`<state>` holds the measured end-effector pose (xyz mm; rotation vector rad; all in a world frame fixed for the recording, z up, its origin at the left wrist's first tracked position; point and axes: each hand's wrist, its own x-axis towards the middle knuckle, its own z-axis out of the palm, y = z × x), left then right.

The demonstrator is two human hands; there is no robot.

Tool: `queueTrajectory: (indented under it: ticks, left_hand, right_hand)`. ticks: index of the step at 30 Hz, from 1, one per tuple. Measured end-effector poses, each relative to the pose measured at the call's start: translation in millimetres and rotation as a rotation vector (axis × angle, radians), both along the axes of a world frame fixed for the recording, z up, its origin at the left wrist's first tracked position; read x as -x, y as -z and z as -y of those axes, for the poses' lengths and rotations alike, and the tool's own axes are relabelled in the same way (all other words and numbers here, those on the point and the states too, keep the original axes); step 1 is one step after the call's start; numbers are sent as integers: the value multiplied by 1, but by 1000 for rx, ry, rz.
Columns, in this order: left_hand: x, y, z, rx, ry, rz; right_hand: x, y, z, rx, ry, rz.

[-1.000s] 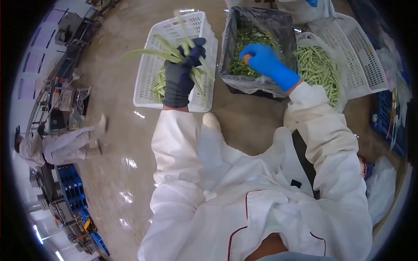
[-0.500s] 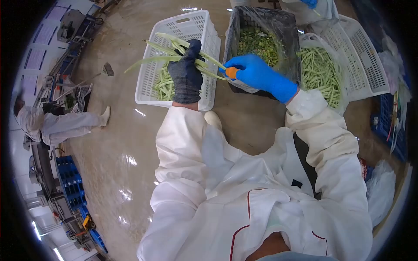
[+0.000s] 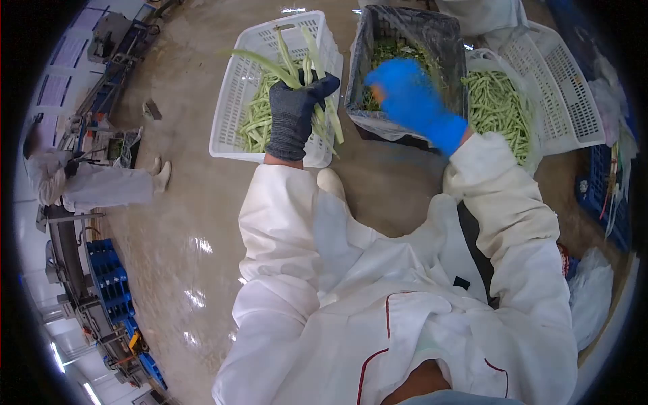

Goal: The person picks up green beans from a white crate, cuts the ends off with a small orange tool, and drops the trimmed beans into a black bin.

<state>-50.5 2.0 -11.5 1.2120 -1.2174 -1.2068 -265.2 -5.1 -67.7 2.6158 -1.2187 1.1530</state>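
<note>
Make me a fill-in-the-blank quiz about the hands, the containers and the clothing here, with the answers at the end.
1. The left hand, in a dark grey knit glove, holds several long, flat bean pods coloured ____.
2. The right hand, blurred above a rectangular black film-lined bin, wears a glove coloured ____.
3. In the picture, the bin stands to the ____ of the white perforated plastic basket behind the left hand.
4. The white coat has thin trim coloured ____.

Missing words: green; blue; right; red.

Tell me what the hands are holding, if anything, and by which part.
The left hand grips long green pods partway along, ends sticking out on both sides. The right hand is blurred, so whether it holds anything cannot be told.
</note>
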Motion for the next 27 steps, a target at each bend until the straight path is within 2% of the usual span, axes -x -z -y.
queueTrajectory:
  ticks: [2,4,7,10,13,15,18,21,23,27]
  left_hand:
    - [-7,2,-1,-39,11,48]
    - [-8,0,-3,-52,28,30]
    - [-14,7,4,-38,-3,71]
    - [-15,12,7,16,-66,-4]
    - [-11,12,7,24,-106,-77]
    - [-6,12,7,17,-97,-117]
    - [3,3,-1,-29,-72,-95]
    - [8,8,-3,-51,-48,-106]
    - [6,12,-2,-5,-42,-56]
    - [10,2,-5,-16,-75,-118]
  right_hand:
    - [27,-4,19,55,154,254]
    - [60,-1,34,-93,253,358]
    - [84,7,41,91,489,91]
    - [81,15,41,77,631,-98]
    - [46,13,27,-331,131,308]
    - [13,3,16,-624,-182,479]
    - [-26,-15,-8,-916,-164,556]
    - [-40,-27,-16,-967,-127,534]
    - [-39,-18,-13,-974,-232,634]
    - [-37,-11,-17,-1055,-359,885]
